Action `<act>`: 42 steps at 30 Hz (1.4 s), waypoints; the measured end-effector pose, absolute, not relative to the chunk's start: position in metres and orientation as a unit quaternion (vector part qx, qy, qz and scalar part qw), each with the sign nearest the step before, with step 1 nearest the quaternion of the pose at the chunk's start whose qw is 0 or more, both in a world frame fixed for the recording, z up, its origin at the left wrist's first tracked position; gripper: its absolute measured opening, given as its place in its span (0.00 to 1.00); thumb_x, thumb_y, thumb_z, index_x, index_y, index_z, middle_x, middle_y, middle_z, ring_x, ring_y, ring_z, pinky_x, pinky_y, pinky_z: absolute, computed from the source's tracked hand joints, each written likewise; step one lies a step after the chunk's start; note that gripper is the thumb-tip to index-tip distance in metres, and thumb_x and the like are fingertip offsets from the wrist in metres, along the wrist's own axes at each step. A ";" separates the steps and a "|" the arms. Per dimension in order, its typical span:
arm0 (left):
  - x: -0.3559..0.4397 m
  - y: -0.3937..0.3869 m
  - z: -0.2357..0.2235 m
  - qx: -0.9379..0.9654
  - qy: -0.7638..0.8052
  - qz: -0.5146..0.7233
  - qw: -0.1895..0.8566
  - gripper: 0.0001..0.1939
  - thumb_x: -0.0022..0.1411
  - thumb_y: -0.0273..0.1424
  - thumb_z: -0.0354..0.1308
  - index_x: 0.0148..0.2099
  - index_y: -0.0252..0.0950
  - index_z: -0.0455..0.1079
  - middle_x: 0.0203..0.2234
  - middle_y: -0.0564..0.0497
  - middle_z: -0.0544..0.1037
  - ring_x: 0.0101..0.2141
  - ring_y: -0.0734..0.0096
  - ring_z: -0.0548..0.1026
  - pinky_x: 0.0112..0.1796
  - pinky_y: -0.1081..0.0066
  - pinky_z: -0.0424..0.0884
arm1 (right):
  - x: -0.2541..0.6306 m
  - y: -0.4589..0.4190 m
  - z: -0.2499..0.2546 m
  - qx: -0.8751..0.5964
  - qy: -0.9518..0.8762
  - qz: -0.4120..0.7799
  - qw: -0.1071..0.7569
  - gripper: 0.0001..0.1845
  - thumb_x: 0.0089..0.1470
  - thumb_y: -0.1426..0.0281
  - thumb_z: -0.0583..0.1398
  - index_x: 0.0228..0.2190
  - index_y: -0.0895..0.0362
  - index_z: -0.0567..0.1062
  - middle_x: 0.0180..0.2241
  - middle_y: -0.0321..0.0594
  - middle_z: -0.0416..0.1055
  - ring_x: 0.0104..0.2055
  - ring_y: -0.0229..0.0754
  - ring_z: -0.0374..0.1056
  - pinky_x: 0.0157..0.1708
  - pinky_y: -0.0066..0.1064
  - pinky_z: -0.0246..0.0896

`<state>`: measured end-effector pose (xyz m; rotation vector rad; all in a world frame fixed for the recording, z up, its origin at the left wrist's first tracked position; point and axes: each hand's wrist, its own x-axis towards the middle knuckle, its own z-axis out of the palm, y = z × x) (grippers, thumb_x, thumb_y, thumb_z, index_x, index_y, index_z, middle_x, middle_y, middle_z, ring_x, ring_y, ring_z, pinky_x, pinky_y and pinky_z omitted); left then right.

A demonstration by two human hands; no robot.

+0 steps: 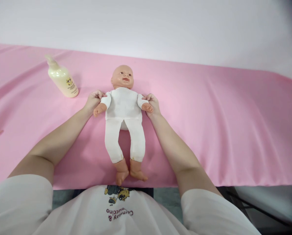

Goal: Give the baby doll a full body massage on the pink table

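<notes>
A baby doll (pixel 123 104) with a white cloth body lies on its back, its head away from me and its bare feet near the table's front edge. My left hand (pixel 96 97) is closed at the doll's arm on the left, thumb and fingers pinching the white sleeve. On the other side my right hand (pixel 153 101) pinches the sleeve of the other arm, partly hidden behind the doll's hand. Both doll arms are bent outward from its sides.
A pale yellow pump bottle (pixel 64 80) stands to the left of the doll's head. Pink cloth (pixel 221 130) with folds covers the table. A white wall (pixel 160 29) rises behind it, and dark metal legs show below at the right.
</notes>
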<state>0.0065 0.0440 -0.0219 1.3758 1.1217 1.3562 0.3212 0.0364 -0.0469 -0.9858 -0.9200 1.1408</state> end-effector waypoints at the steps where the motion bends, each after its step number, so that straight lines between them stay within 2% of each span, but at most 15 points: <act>1: 0.006 0.045 -0.023 0.551 0.446 0.546 0.447 0.16 0.46 0.23 0.63 0.24 0.38 0.55 0.28 0.51 0.76 0.38 0.65 0.77 0.47 0.59 0.74 | 0.321 0.036 -0.046 -0.435 -0.399 0.497 0.636 0.16 0.45 0.72 0.63 0.21 0.52 0.59 0.26 0.29 0.72 0.35 0.39 0.76 0.48 0.35 0.75; 4: 0.007 0.045 -0.025 0.534 0.407 0.565 0.479 0.14 0.47 0.28 0.66 0.31 0.39 0.62 0.34 0.52 0.79 0.38 0.66 0.79 0.44 0.64 0.74 | 0.318 0.034 -0.043 -0.429 -0.393 0.496 0.645 0.14 0.46 0.71 0.66 0.23 0.52 0.63 0.28 0.31 0.74 0.37 0.40 0.77 0.47 0.35 0.76; 8: 0.008 0.042 -0.027 0.555 0.363 0.582 0.471 0.25 0.46 0.34 0.73 0.45 0.41 0.68 0.39 0.53 0.81 0.42 0.65 0.80 0.42 0.69 0.74 | 0.312 0.029 -0.036 -0.393 -0.390 0.496 0.669 0.14 0.49 0.64 0.67 0.25 0.52 0.66 0.29 0.32 0.75 0.39 0.41 0.77 0.51 0.38 0.75; 11: 0.008 0.042 -0.028 0.572 0.375 0.569 0.457 0.27 0.50 0.36 0.75 0.49 0.41 0.67 0.40 0.52 0.81 0.43 0.65 0.81 0.42 0.70 0.75 | 0.308 0.029 -0.035 -0.375 -0.406 0.476 0.684 0.14 0.49 0.59 0.68 0.28 0.51 0.70 0.35 0.34 0.78 0.45 0.44 0.77 0.55 0.42 0.73; 14: 0.007 0.044 -0.031 0.562 0.392 0.575 0.447 0.25 0.54 0.39 0.73 0.49 0.40 0.67 0.35 0.53 0.80 0.38 0.67 0.80 0.40 0.70 0.75 | 0.309 0.032 -0.040 -0.381 -0.446 0.459 0.668 0.17 0.50 0.55 0.68 0.34 0.51 0.72 0.41 0.37 0.79 0.51 0.47 0.75 0.58 0.44 0.71; 18: 0.005 0.050 -0.037 0.540 0.418 0.593 0.426 0.22 0.59 0.42 0.71 0.48 0.41 0.64 0.29 0.55 0.75 0.29 0.70 0.76 0.34 0.69 0.72 | 0.315 0.037 -0.051 -0.405 -0.478 0.433 0.648 0.21 0.51 0.51 0.68 0.41 0.49 0.72 0.42 0.36 0.78 0.49 0.47 0.75 0.57 0.45 0.71; 21: 0.003 0.051 -0.040 0.550 0.441 0.586 0.399 0.24 0.60 0.41 0.70 0.50 0.42 0.62 0.27 0.57 0.72 0.28 0.69 0.75 0.33 0.69 0.72 | 0.319 0.038 -0.055 -0.408 -0.505 0.410 0.641 0.26 0.51 0.49 0.69 0.45 0.48 0.71 0.46 0.38 0.78 0.52 0.48 0.74 0.61 0.48 0.70; 26: 0.001 0.046 -0.036 0.593 0.471 0.546 0.358 0.29 0.61 0.39 0.69 0.58 0.44 0.59 0.37 0.52 0.76 0.39 0.63 0.79 0.43 0.62 0.76 | 0.322 0.036 -0.057 -0.418 -0.543 0.385 0.618 0.32 0.54 0.43 0.67 0.51 0.47 0.69 0.52 0.42 0.76 0.55 0.51 0.74 0.62 0.51 0.69; 31: 0.002 0.043 -0.031 0.621 0.500 0.513 0.319 0.29 0.60 0.36 0.68 0.59 0.42 0.60 0.49 0.45 0.75 0.47 0.59 0.77 0.48 0.60 0.76 | 0.321 0.035 -0.056 -0.432 -0.559 0.365 0.606 0.34 0.54 0.40 0.65 0.52 0.47 0.67 0.53 0.42 0.75 0.53 0.50 0.74 0.59 0.49 0.70; 36: 0.002 0.043 -0.030 0.633 0.510 0.505 0.292 0.28 0.60 0.36 0.66 0.59 0.41 0.62 0.49 0.46 0.74 0.47 0.60 0.75 0.46 0.61 0.75 | 0.320 0.033 -0.055 -0.437 -0.574 0.343 0.602 0.32 0.58 0.41 0.63 0.54 0.46 0.66 0.53 0.42 0.73 0.51 0.49 0.74 0.56 0.49 0.71; 42: 0.002 0.041 -0.029 0.623 0.519 0.514 0.280 0.24 0.56 0.32 0.66 0.53 0.43 0.63 0.48 0.47 0.72 0.43 0.64 0.74 0.42 0.64 0.74 | 0.324 0.035 -0.061 -0.475 -0.578 0.301 0.592 0.27 0.61 0.44 0.62 0.54 0.44 0.67 0.52 0.41 0.70 0.49 0.47 0.72 0.55 0.49 0.71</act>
